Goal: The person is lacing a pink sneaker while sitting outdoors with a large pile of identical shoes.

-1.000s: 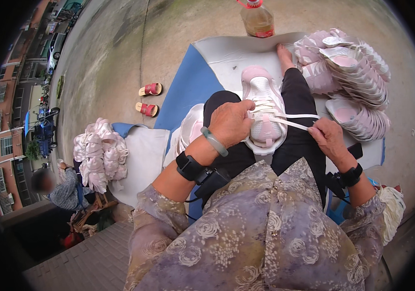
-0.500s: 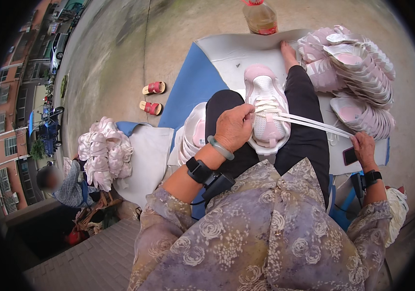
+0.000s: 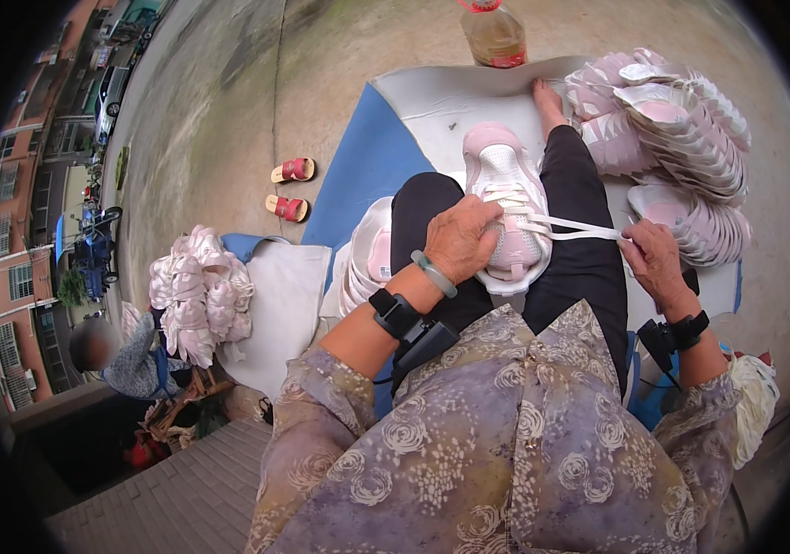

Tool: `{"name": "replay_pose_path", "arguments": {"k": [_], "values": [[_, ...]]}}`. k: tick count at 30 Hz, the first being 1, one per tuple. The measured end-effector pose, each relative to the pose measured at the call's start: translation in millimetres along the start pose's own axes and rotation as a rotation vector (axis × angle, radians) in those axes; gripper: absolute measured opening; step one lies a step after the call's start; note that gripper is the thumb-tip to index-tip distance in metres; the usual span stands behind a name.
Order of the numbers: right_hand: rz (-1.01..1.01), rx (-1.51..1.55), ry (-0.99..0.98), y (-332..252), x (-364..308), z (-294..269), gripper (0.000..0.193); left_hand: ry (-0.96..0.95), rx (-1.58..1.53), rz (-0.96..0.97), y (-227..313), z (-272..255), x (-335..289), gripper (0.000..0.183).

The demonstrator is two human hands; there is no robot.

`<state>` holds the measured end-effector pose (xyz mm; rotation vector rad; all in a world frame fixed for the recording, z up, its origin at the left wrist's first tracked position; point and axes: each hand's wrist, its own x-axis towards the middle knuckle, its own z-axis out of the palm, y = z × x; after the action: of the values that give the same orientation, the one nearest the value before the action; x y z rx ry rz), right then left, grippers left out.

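A pink and white sneaker upper (image 3: pixel 517 175) lies between my thighs, its toe pointing away from me. White shoelaces (image 3: pixel 584 227) cross its tongue area and stretch out to the right. My left hand (image 3: pixel 460 240) is closed at the upper's left edge, beside the lacing; the fingertips partly hide what they pinch. To the right, my right hand (image 3: pixel 655 263) pinches the laces and holds them fairly taut above my right thigh.
Stacked uppers (image 3: pixel 681 138) stand at the right, and others (image 3: pixel 372 254) lie by my left knee. Bundled pink uppers (image 3: pixel 199 291) sit farther left, near another person (image 3: pixel 132 360). A bottle (image 3: pixel 495 35) stands ahead; red slippers (image 3: pixel 292 187) lie on the concrete.
My right hand has come in toward the upper, and the stretch of lace between it and the upper is shorter. My left hand has shifted slightly right along the upper.
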<state>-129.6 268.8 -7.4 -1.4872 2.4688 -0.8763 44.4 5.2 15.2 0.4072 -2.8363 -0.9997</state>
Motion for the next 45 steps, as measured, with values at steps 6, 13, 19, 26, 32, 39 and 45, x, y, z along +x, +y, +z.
{"name": "replay_pose_path", "arguments": {"k": [6, 13, 19, 26, 32, 39, 45], "values": [[-0.031, 0.206, 0.027, -33.0, 29.7, 13.3, 0.009, -0.074, 0.074, -0.008, 1.1, -0.1, 7.5, 0.011], [-0.242, 0.192, 0.072, -57.0, 46.9, 45.7, 0.028, -0.112, -0.076, 0.115, -0.9, -4.5, 8.7, 0.01], [-0.182, 0.072, -0.002, -55.8, 41.8, 49.1, 0.018, -0.096, -0.11, 0.039, 1.3, -8.2, 6.5, 0.012], [-0.049, 0.188, 0.135, -58.7, 42.7, 35.3, 0.005, -0.224, -0.279, -0.025, -6.9, -17.7, 10.1, 0.02], [0.349, 0.57, -0.02, -56.4, 44.6, 33.1, 0.019, 0.024, -0.004, -0.071, 0.0, 3.1, 9.7, 0.019], [0.72, 0.742, -0.181, -35.3, 30.8, 21.1, 0.026, 0.208, 0.069, 0.007, 13.0, 16.0, 15.2, 0.017], [0.638, 0.645, -0.246, -8.5, 7.9, 11.2, 0.023, 0.143, -0.16, -0.274, -20.6, 2.7, 3.6, 0.017]]}}
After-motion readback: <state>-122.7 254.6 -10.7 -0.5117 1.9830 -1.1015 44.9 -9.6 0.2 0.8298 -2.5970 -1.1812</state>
